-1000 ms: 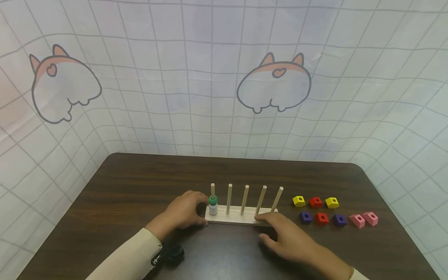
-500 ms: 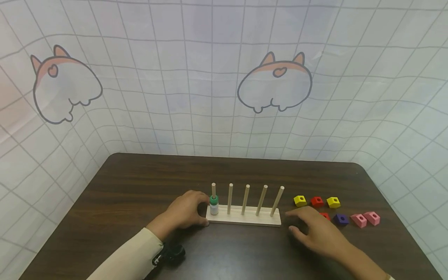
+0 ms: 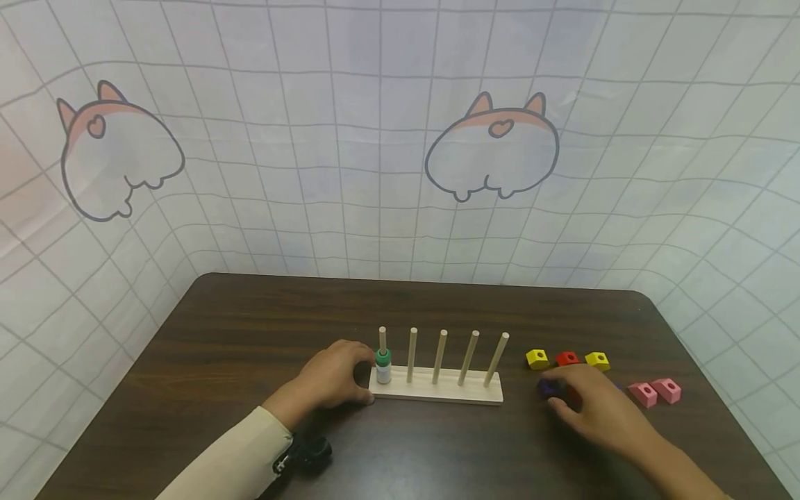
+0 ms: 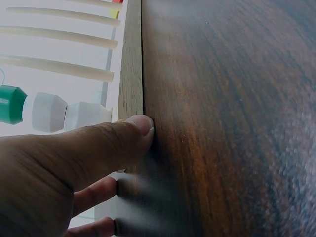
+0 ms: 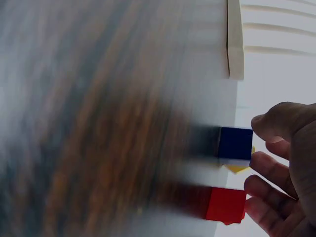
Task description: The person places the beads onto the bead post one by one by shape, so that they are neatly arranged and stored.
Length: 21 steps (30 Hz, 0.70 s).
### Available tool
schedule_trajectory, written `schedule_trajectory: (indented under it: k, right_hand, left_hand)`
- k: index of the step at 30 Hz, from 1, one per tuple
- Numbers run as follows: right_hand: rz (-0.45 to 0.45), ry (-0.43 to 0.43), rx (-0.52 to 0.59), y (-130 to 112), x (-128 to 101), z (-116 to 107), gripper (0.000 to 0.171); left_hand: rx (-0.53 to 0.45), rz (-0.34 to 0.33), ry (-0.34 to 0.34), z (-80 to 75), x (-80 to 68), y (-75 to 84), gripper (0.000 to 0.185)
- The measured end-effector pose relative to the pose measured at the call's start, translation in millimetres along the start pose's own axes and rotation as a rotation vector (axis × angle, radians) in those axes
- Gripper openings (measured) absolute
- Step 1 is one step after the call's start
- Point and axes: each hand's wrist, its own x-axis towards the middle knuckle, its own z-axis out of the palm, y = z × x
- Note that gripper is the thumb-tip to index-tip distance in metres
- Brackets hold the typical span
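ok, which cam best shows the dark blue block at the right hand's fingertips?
Right wrist: the dark blue block appears large, one face plainly visible, beside the right hand. Head shows it small, partly covered by that hand. Left wrist doesn't show it.

Right hand [image 3: 594,403] blocking the view!
From the head camera it swallows most of the front red block [image 5: 226,205], and over at the right wrist a yellow block [image 5: 237,168] barely peeks past the purple block [image 5: 236,143]; whether the fingers [image 5: 270,168] pinch that one, can't tell. The tabletop [image 5: 98,128] smears into blur there. Over on the left wrist, the green bead [image 4: 11,104] runs off the left edge, so does the left hand [image 4: 69,158].
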Motion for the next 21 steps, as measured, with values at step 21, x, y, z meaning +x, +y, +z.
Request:
schedule_trajectory:
  k: [21]
  right_hand:
    - [0.04, -0.064, -0.026, 0.7, 17.4, -2.5, 0.032]
  left_hand:
    - [-0.007, -0.021, -0.01, -0.4, 0.0, 1.1, 0.049]
